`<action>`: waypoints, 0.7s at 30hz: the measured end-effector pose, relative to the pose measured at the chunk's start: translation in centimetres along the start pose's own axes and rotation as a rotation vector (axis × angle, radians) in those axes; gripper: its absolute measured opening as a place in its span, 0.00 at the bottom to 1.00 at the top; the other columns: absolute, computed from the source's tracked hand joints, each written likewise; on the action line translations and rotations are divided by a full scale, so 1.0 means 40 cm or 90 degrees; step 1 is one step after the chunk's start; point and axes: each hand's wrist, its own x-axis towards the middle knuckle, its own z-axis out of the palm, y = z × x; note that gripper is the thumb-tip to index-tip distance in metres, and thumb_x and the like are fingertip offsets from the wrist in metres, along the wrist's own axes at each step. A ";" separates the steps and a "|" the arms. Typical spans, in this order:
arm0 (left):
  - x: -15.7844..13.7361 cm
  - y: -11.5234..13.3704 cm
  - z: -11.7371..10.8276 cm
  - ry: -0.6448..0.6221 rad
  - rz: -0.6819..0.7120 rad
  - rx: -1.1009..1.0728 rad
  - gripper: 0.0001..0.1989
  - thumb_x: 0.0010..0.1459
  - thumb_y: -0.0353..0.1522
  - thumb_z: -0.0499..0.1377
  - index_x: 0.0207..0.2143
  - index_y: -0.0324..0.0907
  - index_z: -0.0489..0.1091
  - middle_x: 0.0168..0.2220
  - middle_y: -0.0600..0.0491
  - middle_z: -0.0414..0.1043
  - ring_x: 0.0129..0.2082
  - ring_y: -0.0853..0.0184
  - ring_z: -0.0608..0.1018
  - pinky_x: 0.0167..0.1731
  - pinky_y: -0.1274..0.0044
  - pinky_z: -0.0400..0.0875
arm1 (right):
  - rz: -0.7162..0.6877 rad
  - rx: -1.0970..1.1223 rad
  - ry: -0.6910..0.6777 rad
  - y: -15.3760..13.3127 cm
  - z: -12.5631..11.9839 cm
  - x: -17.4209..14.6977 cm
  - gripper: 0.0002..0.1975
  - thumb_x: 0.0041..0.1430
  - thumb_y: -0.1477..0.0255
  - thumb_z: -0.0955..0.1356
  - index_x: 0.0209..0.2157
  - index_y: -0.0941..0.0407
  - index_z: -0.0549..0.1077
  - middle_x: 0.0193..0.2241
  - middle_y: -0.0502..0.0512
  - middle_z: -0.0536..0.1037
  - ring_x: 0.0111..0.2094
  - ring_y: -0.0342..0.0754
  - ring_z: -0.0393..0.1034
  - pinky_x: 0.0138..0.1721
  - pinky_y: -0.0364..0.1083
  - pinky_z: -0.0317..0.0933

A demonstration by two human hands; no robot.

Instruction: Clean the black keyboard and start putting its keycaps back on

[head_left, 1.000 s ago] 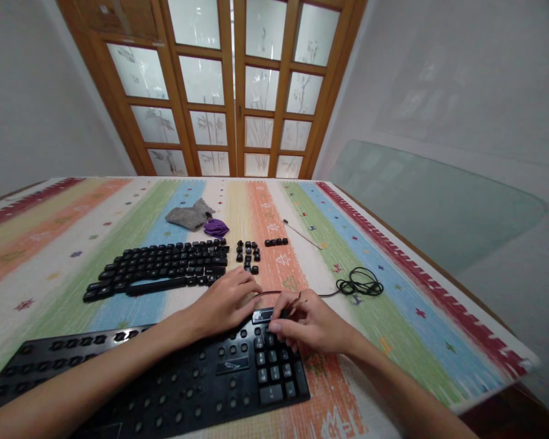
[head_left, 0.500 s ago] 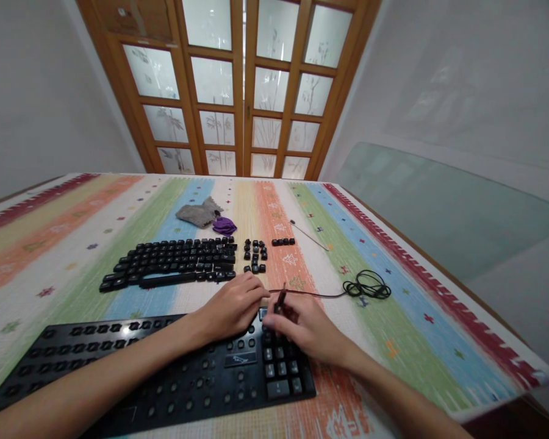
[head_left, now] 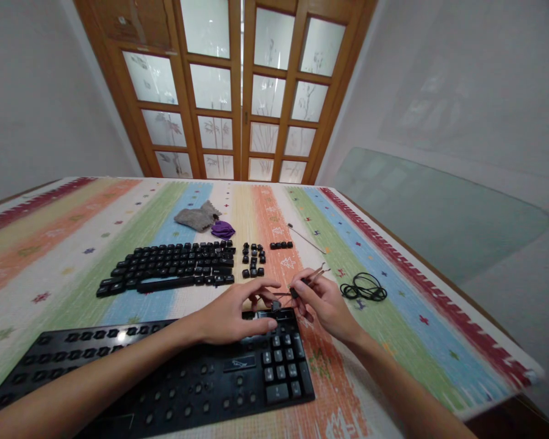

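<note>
A black keyboard (head_left: 201,390) lies before me, most of its keycaps off and the number pad keycaps (head_left: 281,366) on its right side still seated. My right hand (head_left: 322,302) is closed on a wire keycap puller (head_left: 297,291), its prongs showing beyond the fingers. At the puller's left wire end, just above the number pad, is a dark keycap (head_left: 276,306). My left hand (head_left: 238,311) is over the keyboard's top right, thumb and fingers apart around that keycap; whether they touch it is unclear.
Removed keycaps (head_left: 174,262) lie in rows beyond the keyboard, with small groups (head_left: 253,261) to their right. A grey cloth (head_left: 196,216), a purple cloth (head_left: 222,230), a thin rod (head_left: 306,238) and a coiled black cable (head_left: 363,286) rest on the striped tablecloth (head_left: 407,353).
My right hand has moved right and up off the number pad with the keycap puller, which has turned. My left hand has spread its fingers and shifted right toward the keycap.
</note>
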 end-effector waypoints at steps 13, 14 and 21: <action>0.032 -0.013 -0.014 0.058 -0.030 -0.053 0.12 0.52 0.36 0.68 0.38 0.38 0.76 0.34 0.52 0.79 0.33 0.67 0.77 0.36 0.76 0.71 | -0.050 0.035 -0.024 0.015 -0.005 0.008 0.20 0.60 0.52 0.70 0.34 0.57 0.69 0.20 0.47 0.71 0.18 0.41 0.65 0.17 0.39 0.59; 0.032 -0.010 -0.021 0.056 -0.014 -0.023 0.10 0.53 0.35 0.67 0.37 0.38 0.77 0.33 0.52 0.79 0.32 0.68 0.77 0.36 0.77 0.70 | -0.050 0.032 -0.019 0.015 -0.005 0.008 0.20 0.59 0.52 0.70 0.34 0.57 0.69 0.20 0.47 0.71 0.18 0.41 0.65 0.17 0.40 0.59; 0.066 -0.009 -0.073 0.075 0.167 0.227 0.04 0.58 0.33 0.65 0.35 0.40 0.75 0.33 0.54 0.76 0.33 0.68 0.75 0.37 0.76 0.68 | -0.037 -0.007 0.030 0.016 -0.004 0.015 0.22 0.58 0.51 0.69 0.32 0.57 0.68 0.21 0.49 0.73 0.18 0.41 0.66 0.17 0.40 0.60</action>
